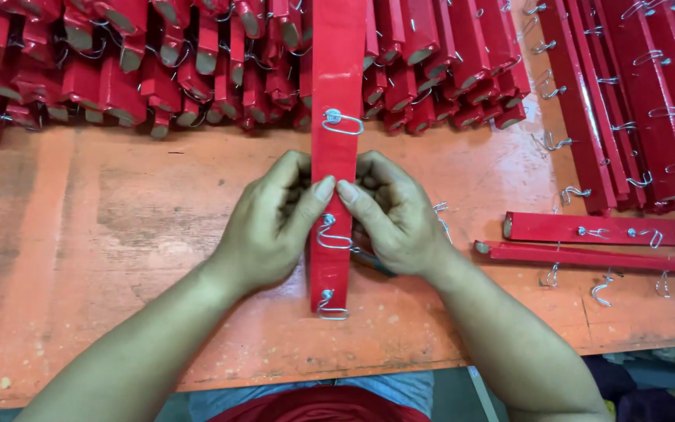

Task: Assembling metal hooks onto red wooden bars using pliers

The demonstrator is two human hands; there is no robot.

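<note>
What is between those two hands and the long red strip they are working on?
Nothing visible. The left hand and right hand both already grip the red strip from either side, thumbs meeting on its face just above the middle wire hook. The strip lies on the orange table.

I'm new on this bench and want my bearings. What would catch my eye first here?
Dead centre, the left hand and right hand pinch a long red slat lying lengthwise on the orange table, thumbs meeting above a wire hook. Behind, a heap of red pieces fills the far edge; to the right lie more hooked slats.
</note>
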